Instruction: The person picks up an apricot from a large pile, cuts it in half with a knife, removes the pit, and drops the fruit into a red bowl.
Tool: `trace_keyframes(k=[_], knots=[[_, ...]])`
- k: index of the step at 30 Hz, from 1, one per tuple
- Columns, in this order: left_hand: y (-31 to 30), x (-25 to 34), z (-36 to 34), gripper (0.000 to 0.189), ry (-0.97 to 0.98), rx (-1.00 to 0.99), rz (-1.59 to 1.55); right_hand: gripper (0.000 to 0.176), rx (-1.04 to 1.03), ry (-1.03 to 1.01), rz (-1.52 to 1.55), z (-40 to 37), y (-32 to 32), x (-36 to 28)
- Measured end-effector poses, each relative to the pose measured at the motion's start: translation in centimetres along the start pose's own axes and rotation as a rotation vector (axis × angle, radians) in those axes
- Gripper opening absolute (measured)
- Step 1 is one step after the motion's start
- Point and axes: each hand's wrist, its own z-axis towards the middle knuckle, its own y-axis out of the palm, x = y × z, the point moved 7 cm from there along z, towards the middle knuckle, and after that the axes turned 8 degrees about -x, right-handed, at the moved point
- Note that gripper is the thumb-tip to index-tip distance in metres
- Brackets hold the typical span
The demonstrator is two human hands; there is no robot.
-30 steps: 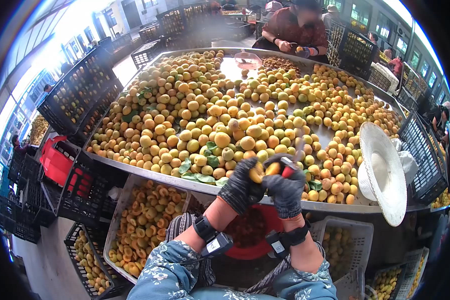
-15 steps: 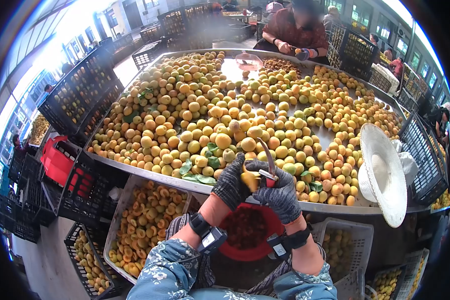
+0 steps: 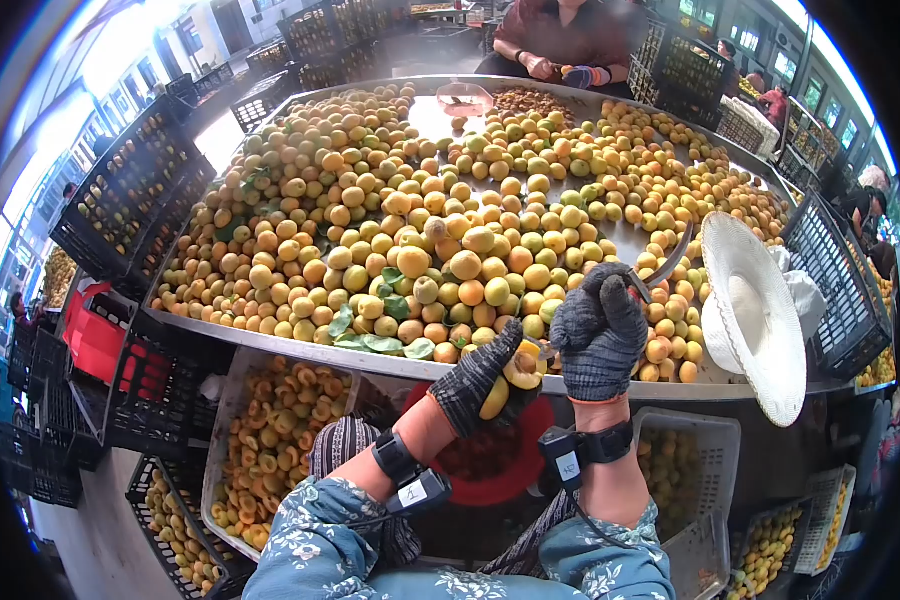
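Note:
My left hand (image 3: 470, 385), in a dark knit glove, is closed around a split apricot (image 3: 524, 368). Its pale orange cut face shows, and another yellow piece sits lower in the fingers. Beside it, my right hand (image 3: 600, 335), gloved in grey, is closed on a curved knife (image 3: 668, 262). The blade points up and to the right, away from the fruit. A small metal tip shows between the hands; I cannot make out what it belongs to. Below them is a red basin (image 3: 542, 440) with dark contents, perhaps pits. Whole apricots (image 3: 465, 265) are heaped on the metal table (image 3: 260, 337).
At lower left stands a crate of halved apricots (image 3: 290, 430). A pale crate (image 3: 715, 440) is at lower right. On the table's right edge lies a straw hat (image 3: 755, 320). Across the table a person (image 3: 560, 45) handles fruit. Black crates (image 3: 130, 190) are stacked left.
My hands have moved apart, the right one going up and right with the knife. The apricot in my left hand now shows an open cut face. The view has shifted slightly.

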Motion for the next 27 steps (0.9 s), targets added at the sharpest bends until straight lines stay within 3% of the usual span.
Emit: trace_keyframes(k=[1,2,9,11,12,14,15,17,18,19,21,22,25,26,27], knots=[[0.6,-0.3,-0.1,0.034,-0.005,-0.02,-0.01,0.018,0.032,-0.012,0.001,-0.1,-0.2,-0.1],[0.0,-0.6,0.7,0.034,0.055,-0.079,-0.082,0.019,-0.076,0.036,0.075,-0.1,0.3,0.1],[-0.4,-1.4,1.3,0.03,0.025,-0.041,-0.143,0.018,-0.005,-0.017,-0.109,-0.8,0.6,-0.3],[-1.3,-2.1,1.7,0.028,-0.023,-0.041,-0.159,0.025,-0.021,-0.211,-0.549,-1.0,1.4,-1.3],[-1.6,-2.1,1.8,0.028,-0.021,-0.041,-0.159,0.025,-0.023,-0.211,-0.548,-1.1,1.4,-1.2],[-2.2,-2.6,2.0,0.031,-0.042,-0.01,-0.226,0.026,-0.019,-0.238,-0.973,-1.6,1.7,-1.1],[-2.0,-2.4,1.7,0.031,-0.042,-0.01,-0.227,0.026,-0.019,-0.237,-0.973,-1.9,1.3,-0.5],[-0.7,-1.2,0.8,0.035,0.031,-0.142,0.12,0.025,0.075,-0.271,-0.943,-2.4,0.1,0.3],[0.4,-1.0,0.4,0.035,0.032,-0.142,0.118,0.024,-0.061,-0.339,-0.981,-1.7,3.4,-0.9],[1.5,-0.6,-0.1,0.036,0.056,-0.078,0.075,0.024,-0.063,-0.338,-0.98,-1.8,3.9,-1.2],[1.0,-0.3,-0.2,0.037,0.081,-0.012,0.034,0.024,0.009,-0.07,-0.649,-1.5,3.0,0.1],[-0.1,-0.4,0.3,0.035,0.076,-0.026,0.045,0.02,0.022,-0.066,-0.461,-1.2,2.1,0.9],[-1.3,-0.2,0.9,0.03,0.099,-0.065,0.08,0.019,0.068,-0.107,-0.552,-0.7,1.1,0.8],[-1.2,0.1,0.9,0.028,0.124,-0.087,0.106,0.019,0.036,0.03,-0.178,-0.6,0.9,2.1],[-1.3,0.3,0.9,0.028,0.125,-0.088,0.107,0.019,0.034,0.03,-0.178,-0.5,0.8,2.2]])
